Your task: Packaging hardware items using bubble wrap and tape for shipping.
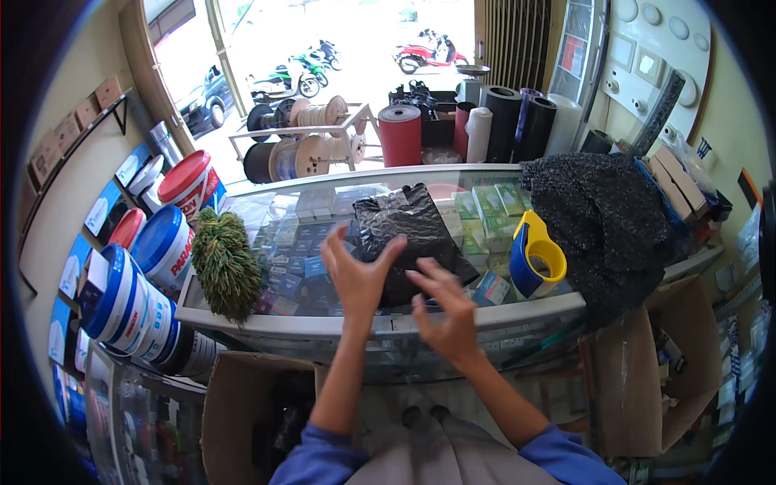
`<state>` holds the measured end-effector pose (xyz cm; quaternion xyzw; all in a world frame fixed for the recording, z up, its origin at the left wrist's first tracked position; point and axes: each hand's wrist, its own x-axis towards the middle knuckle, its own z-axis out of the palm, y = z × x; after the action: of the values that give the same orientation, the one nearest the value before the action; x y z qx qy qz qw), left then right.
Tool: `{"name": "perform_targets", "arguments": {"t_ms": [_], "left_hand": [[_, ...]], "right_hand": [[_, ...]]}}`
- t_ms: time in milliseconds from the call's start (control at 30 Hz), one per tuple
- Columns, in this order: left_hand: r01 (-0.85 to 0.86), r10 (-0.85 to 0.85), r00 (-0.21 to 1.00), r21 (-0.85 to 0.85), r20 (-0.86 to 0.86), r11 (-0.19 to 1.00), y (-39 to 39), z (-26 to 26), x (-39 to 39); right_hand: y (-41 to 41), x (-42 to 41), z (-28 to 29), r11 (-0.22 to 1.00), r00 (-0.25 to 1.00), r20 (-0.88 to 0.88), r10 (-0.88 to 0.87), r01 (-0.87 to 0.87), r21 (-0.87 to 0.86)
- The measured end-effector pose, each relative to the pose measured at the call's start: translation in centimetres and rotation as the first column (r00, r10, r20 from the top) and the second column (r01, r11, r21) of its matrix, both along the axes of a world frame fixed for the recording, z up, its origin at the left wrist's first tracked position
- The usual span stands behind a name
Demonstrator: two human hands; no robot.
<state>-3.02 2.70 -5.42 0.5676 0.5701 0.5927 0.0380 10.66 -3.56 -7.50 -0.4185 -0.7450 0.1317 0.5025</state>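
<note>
A black plastic bag or wrapped parcel (418,242) lies on the glass display counter (327,182). Over its lower left part is my left hand (357,273), thumb and fingers spread with nothing between them. My right hand (445,309), slightly blurred, hovers over the bag's lower right edge and the counter's front rim, fingers apart and holding nothing. Whether either hand touches the bag cannot be told. To the right of the bag stands a blue and yellow tape dispenser (536,257). Small boxes show through the glass.
A green fringed duster or mop head (225,267) lies at the counter's left. Black bubble wrap (597,224) drapes over the right end. Open cardboard boxes (624,382) stand below. Paint buckets (160,242) line the left; rolls of material (400,136) and cable spools (312,159) stand beyond.
</note>
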Motion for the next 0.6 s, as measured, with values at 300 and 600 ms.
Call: {"name": "perform_targets", "arguments": {"t_ms": [300, 600], "left_hand": [[-0.049, 0.085, 0.988, -0.265, 0.128, 0.963, -4.6, -1.5, 0.2], [-0.052, 0.078, 0.894, -0.070, 0.441, 0.996, -8.6, -3.1, 2.6]], "right_hand": [[2.9, 1.3, 0.3, 0.878, 0.869, -0.222, -0.441, 0.368, -0.305], [-3.1, -0.4, 0.1, 0.925, 0.706, -0.610, -0.358, 0.177, -0.337]]}}
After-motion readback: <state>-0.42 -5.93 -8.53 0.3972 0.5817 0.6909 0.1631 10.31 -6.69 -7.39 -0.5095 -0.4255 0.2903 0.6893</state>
